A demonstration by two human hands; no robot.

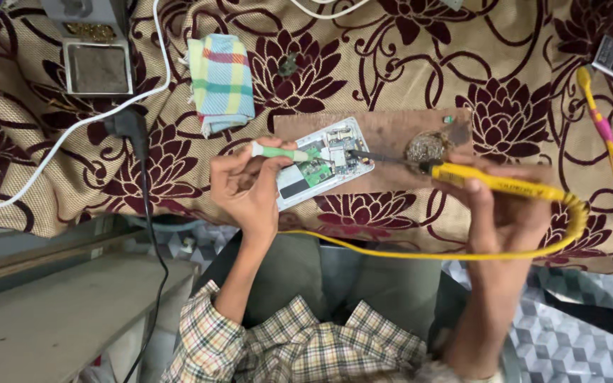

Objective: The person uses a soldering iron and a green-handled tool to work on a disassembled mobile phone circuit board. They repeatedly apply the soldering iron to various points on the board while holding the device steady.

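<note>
Fingers of left hand clamped on green-handled tool, tip hidden, right hand gripping soldering iron.

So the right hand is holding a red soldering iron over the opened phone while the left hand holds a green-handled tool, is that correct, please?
Not quite: the head view shows the soldering iron in the right hand is yellow, not red. The rest stands: its tip reaches the opened phone, and the left hand holds the green-handled tool.

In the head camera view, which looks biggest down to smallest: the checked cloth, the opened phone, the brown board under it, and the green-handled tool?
1. Brown board
2. Checked cloth and opened phone: they look about alike, so I won't rank them
3. Green-handled tool, held in the left hand
</note>
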